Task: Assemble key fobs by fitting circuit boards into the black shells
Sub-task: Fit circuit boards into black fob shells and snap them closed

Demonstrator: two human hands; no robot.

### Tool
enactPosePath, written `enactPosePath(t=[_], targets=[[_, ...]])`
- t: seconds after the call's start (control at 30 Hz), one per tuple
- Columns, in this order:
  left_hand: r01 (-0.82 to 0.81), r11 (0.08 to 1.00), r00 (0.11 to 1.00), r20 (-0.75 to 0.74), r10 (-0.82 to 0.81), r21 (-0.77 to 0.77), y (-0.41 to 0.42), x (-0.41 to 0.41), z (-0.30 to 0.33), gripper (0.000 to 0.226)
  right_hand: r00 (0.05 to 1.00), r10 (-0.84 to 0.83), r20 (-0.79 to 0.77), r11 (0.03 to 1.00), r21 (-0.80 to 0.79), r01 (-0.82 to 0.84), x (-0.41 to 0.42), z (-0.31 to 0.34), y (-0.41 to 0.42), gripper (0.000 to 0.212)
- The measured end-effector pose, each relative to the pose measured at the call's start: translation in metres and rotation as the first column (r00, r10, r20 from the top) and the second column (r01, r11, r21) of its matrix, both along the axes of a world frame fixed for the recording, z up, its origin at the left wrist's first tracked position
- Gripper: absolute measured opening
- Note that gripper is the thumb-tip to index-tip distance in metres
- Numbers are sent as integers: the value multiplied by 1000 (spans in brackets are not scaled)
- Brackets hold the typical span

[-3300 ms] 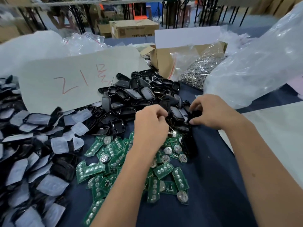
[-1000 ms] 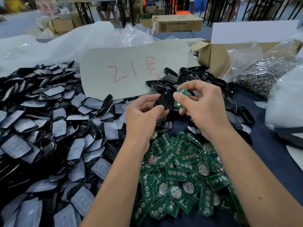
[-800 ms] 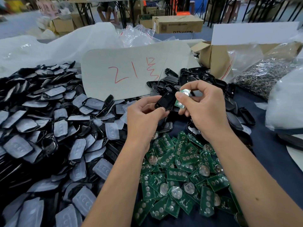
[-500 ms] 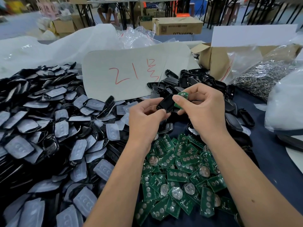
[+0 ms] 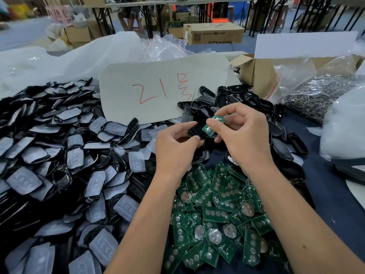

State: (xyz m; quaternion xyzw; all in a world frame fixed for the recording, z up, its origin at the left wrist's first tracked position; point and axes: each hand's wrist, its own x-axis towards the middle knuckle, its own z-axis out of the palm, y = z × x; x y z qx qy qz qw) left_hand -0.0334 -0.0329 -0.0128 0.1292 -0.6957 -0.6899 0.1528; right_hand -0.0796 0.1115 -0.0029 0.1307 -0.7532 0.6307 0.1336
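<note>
While the left hand (image 5: pixel 173 149) curls around a black shell (image 5: pixel 196 129), thumb and fingers clamped on its edges, the right hand (image 5: pixel 244 138) pinches a green circuit board (image 5: pixel 210 127) between thumb and forefinger, board tilted and touching the shell's open side. Both sit just above the green board pile (image 5: pixel 219 214).

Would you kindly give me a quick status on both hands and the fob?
Left hand grips black shell. Right hand pinches green board, angled at shell mouth, not seated. Nothing in the way.
</note>
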Motion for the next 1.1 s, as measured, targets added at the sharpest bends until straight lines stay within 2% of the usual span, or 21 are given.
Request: enactPosePath(t=[0.2,0.4,0.63,0.8,0.97,1.1], targets=[[20,998,1000,-10,-20,-62,1,0,2,36,998,61,8,997,-47,-60,2,0,-2,9],[33,994,999,-10,-34,-104,3,0,1,36,998,50,30,997,-68,-48,4,0,-5,10],[30,997,999,-30,-32,-69,4,-1,0,28,1000,-16,-16,1000,1,16,5,-1,-7,10],[-6,998,999,-49,3,-62,4,-3,-3,19,999,16,46,1000,24,-17,5,-1,-7,10],[-19,1000,998,-60,17,-21,3,-4,-3,16,997,28,74,1000,-14,-27,5,-2,-8,10],[-9,999,998,-64,6,-48,3,-4,-3,17,997,0,78,999,-48,4,5,-3,-9,11]])
